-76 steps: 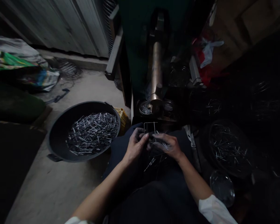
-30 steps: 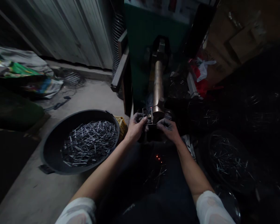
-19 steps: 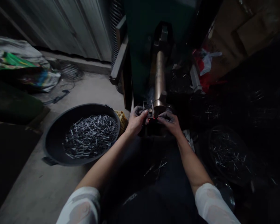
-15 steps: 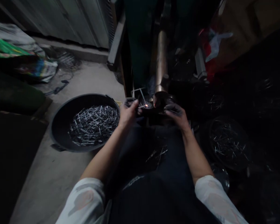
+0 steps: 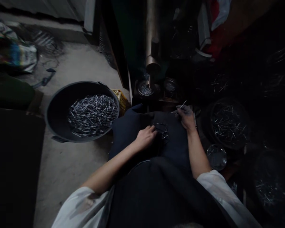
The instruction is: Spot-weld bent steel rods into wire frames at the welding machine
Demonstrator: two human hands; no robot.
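Note:
My left hand [image 5: 146, 136] is over my lap, its fingers bent at the left edge of a few thin metal pieces [image 5: 165, 133] on the dark cloth; what its fingertips hold is too dark to tell. Near my right knee, my right hand [image 5: 186, 117] is closed on a thin metal rod [image 5: 182, 104] that points up and to the right. Ahead of my lap, a shiny metal cylinder [image 5: 153, 60] of the machine stands above a small round dish [image 5: 146, 89] of tiny metal bits.
At the left, a wide black basin [image 5: 49, 118] holds many thin metal pieces, beside a yellow crate [image 5: 120, 96]. More metal pieces lie in a dark container [image 5: 228, 123] at the right, near a small round clear dish [image 5: 216, 157]. A bag [image 5: 21, 57] lies upper left.
My left hand has moved from the machine back to my lap. My right hand has drawn back to my right knee, a rod now visible in it. The glowing spot is gone, and the view has shifted.

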